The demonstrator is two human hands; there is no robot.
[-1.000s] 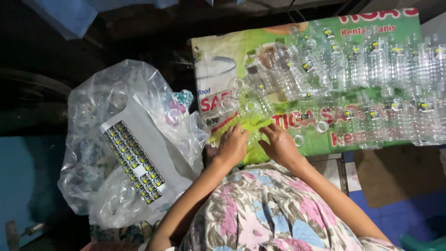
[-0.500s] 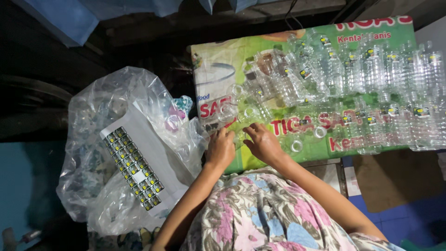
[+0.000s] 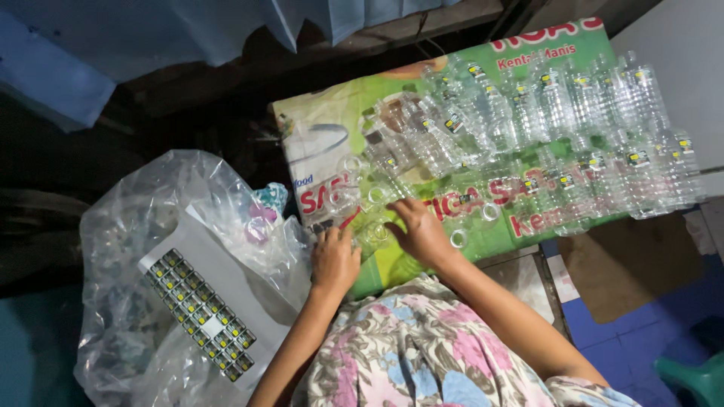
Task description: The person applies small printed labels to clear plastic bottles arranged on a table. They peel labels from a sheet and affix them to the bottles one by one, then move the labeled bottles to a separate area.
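Note:
My left hand (image 3: pixel 334 260) rests knuckles up at the near left edge of a green printed banner (image 3: pixel 422 249), its fingers curled; what is under them is hidden. My right hand (image 3: pixel 419 230) lies on the banner beside it, fingertips touching a small clear plastic bottle (image 3: pixel 375 234) lying there. Several empty clear bottles (image 3: pixel 543 128) with small labels lie in rows across the banner beyond my hands. A few stand mouth-up near my fingers (image 3: pixel 351 164).
A large clear plastic bag (image 3: pixel 143 226) sits to my left, with a white sheet of small sticker labels (image 3: pixel 202 313) on top. My flowered skirt (image 3: pixel 422 354) fills the bottom. Brown cardboard (image 3: pixel 626 264) and a teal plastic object (image 3: pixel 697 377) lie right.
Both hands moved slightly forward and apart on the banner, the right one reaching onto the bottles near its front edge. The view shifted, so the bag and banner sit lower.

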